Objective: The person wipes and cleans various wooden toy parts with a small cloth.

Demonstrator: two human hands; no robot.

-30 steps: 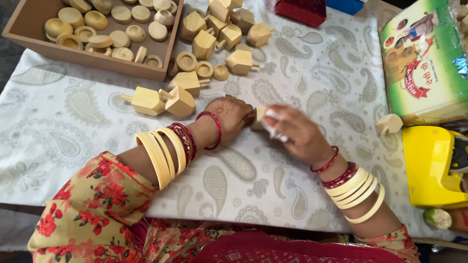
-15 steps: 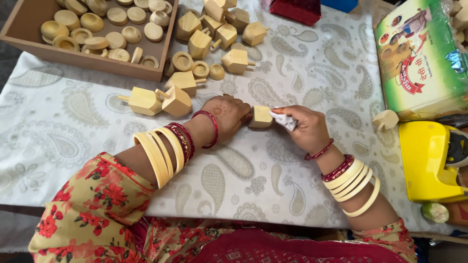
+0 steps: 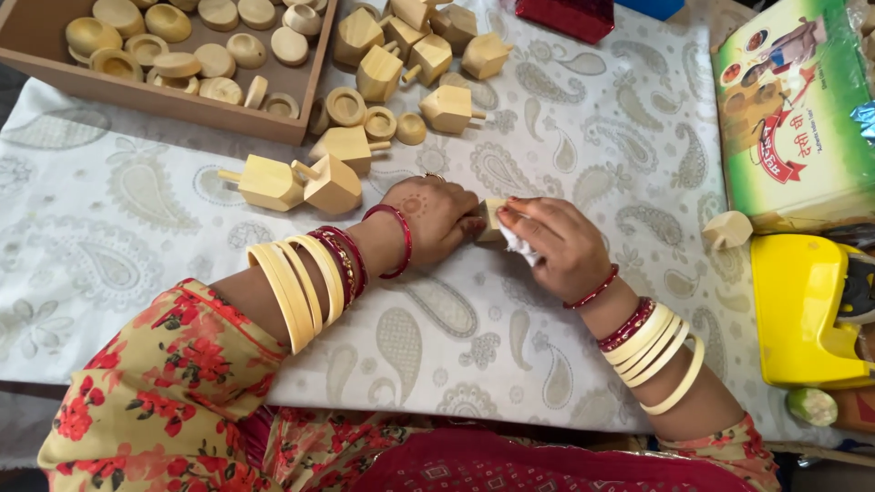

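A table is covered with a white cloth with a grey paisley pattern [image 3: 565, 137], and it fills almost the whole view. At the right edge lies a green printed carton [image 3: 802, 118], and below it a yellow plastic box [image 3: 802, 310]. In the upper left corner stands a shallow wooden tray [image 3: 182, 105] that holds many small round wooden cups and lids. Just beside the tray, on the cloth, is a group of pale wooden spinning tops [image 3: 401, 64] with short pegs, and two more tops [image 3: 301, 182] lie close to the left wrist. One single wooden top [image 3: 726, 230] lies apart, near the carton. In the middle, the left hand [image 3: 428, 214] closes its fingers around a small wooden block piece [image 3: 493, 214] and keeps it on the cloth. The right hand [image 3: 556, 246] is touching the same piece from the other side, its fingers pinched on a small white piece of paper or cloth [image 3: 521, 246] that is pressed against the wood.
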